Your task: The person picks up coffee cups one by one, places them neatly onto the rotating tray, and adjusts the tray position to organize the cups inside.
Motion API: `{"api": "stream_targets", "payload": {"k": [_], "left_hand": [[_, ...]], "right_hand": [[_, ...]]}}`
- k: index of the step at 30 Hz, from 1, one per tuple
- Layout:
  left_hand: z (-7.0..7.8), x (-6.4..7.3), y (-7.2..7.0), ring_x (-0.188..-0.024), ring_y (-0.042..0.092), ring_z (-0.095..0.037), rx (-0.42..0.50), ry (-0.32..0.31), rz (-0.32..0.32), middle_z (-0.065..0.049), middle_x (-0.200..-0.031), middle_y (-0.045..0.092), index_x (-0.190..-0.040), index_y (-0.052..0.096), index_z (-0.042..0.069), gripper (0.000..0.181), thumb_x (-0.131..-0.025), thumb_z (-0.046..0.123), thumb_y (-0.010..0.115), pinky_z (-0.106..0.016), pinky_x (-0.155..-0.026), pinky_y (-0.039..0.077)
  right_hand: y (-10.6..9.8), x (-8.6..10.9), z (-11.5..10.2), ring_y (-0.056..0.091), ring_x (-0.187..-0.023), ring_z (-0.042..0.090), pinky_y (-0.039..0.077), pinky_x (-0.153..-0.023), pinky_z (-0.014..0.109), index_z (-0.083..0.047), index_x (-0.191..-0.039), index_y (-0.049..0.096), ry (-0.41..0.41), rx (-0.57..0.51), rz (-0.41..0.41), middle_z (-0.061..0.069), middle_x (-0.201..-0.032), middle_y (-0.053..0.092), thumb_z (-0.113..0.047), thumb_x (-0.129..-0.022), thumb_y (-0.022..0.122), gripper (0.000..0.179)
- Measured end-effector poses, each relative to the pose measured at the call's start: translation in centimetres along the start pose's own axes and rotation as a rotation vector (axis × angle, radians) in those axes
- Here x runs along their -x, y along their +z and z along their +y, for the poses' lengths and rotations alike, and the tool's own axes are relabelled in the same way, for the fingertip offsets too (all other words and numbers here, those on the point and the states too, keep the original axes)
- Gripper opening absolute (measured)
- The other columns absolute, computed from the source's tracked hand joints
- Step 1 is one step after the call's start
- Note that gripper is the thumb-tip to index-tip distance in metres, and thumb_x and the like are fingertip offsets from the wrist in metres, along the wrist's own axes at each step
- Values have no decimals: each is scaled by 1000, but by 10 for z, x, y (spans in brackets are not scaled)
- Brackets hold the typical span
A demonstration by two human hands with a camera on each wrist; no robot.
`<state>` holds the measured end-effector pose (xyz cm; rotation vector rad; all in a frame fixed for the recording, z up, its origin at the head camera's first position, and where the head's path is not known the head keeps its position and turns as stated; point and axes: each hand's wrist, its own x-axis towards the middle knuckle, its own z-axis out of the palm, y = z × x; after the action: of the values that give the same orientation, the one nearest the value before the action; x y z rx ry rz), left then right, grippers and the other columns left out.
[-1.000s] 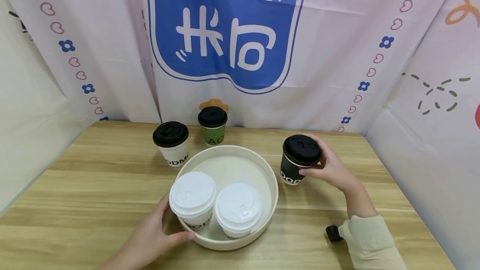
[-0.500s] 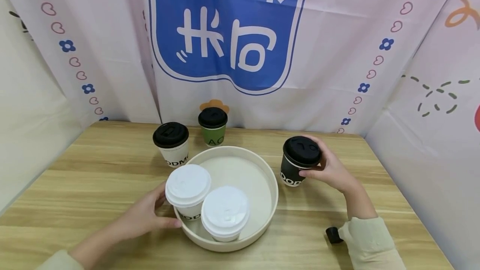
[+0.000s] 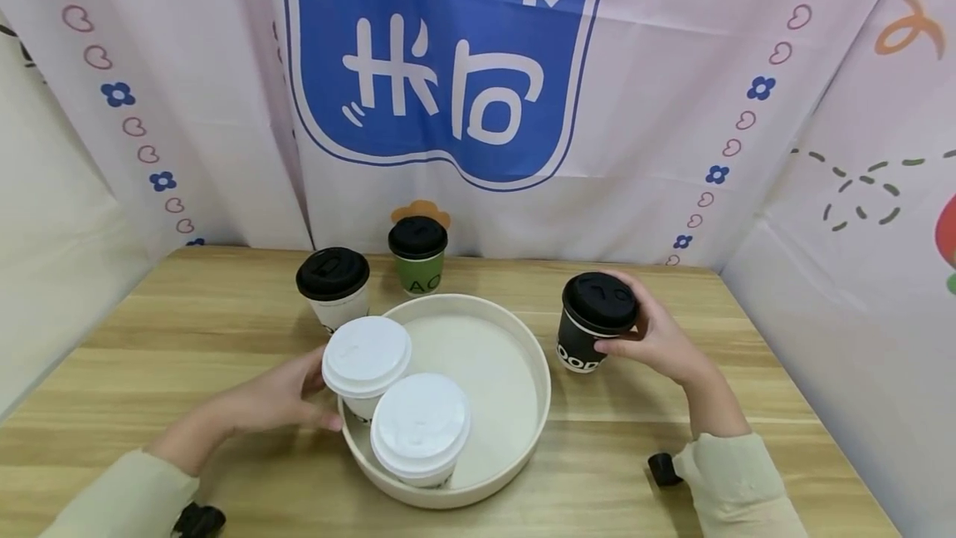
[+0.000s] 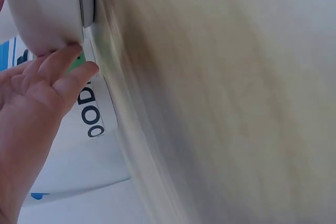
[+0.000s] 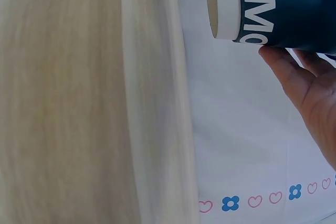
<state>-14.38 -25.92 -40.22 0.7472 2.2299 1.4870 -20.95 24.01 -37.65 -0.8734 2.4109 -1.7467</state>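
On the right, my right hand (image 3: 657, 339) grips a black paper coffee cup (image 3: 578, 339) with a black lid, thumb in front and fingers behind. In the right wrist view the cup (image 5: 299, 9) shows white lettering and a pale base. A round cream tray (image 3: 485, 355) sits at the middle front, bearing two white-lidded cups on its left side: a rear one (image 3: 366, 355) and a front one (image 3: 421, 426). My left hand (image 3: 280, 397) is at the tray's left wall, thumb tip right at the rim and fingers partly hidden behind the rear cup. Its fingers (image 4: 65, 69) look extended in the left wrist view.
Behind the tray stand a white cup with a black lid (image 3: 334, 281) and a smaller green cup with a black lid (image 3: 418, 256). Fabric printed with a blue sign (image 3: 441, 65) hangs along the wooden table's (image 3: 635, 455) back edge.
The tray has turned, carrying both white-lidded cups clockwise: the rear one back and left, the front one left. My left hand has moved back and left along the wall. My right hand stays put.
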Motion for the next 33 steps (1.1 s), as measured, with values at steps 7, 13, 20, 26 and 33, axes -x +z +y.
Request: {"api": "stream_targets", "payload": {"k": [7,13,20,26,33], "left_hand": [[-5,4,-4,-130,40,14,8,7,-18,-36,-154,28,-151,19,-13,92,-84,10,79,-5,-105,32],[16,30,16,-140,40,-43,-125,-103,87,-35,-154,32,-154,17,-10,88,-91,20,72,-35,-106,49],[41,41,64,-138,44,-42,-155,-251,407,-25,-153,42,-154,29,-3,89,-87,30,77,-47,-103,47],[50,44,94,-142,39,-40,-111,-481,498,-22,-158,33,-157,26,4,97,-85,45,77,-47,-108,42],[46,48,109,-143,36,-39,-104,-472,519,-22,-160,27,-158,19,1,104,-82,39,80,-47,-107,41]], "right_hand": [[2,0,2,58,-117,6,57,-86,30,-8,-152,29,-6,-7,-6,-10,-138,51,10,-77,77,90],[2,0,1,58,-117,6,58,-85,31,-10,-153,29,16,-15,-2,-10,-138,50,10,-78,76,90],[2,0,1,58,-117,5,58,-84,31,-9,-153,29,13,-6,-2,-9,-138,50,9,-78,77,91],[2,0,-1,57,-118,5,58,-84,30,-9,-153,29,10,-3,-5,-8,-139,50,9,-77,77,91],[3,0,-2,57,-119,5,58,-85,30,-9,-152,29,12,3,-5,-8,-138,50,9,-77,78,92]]}}
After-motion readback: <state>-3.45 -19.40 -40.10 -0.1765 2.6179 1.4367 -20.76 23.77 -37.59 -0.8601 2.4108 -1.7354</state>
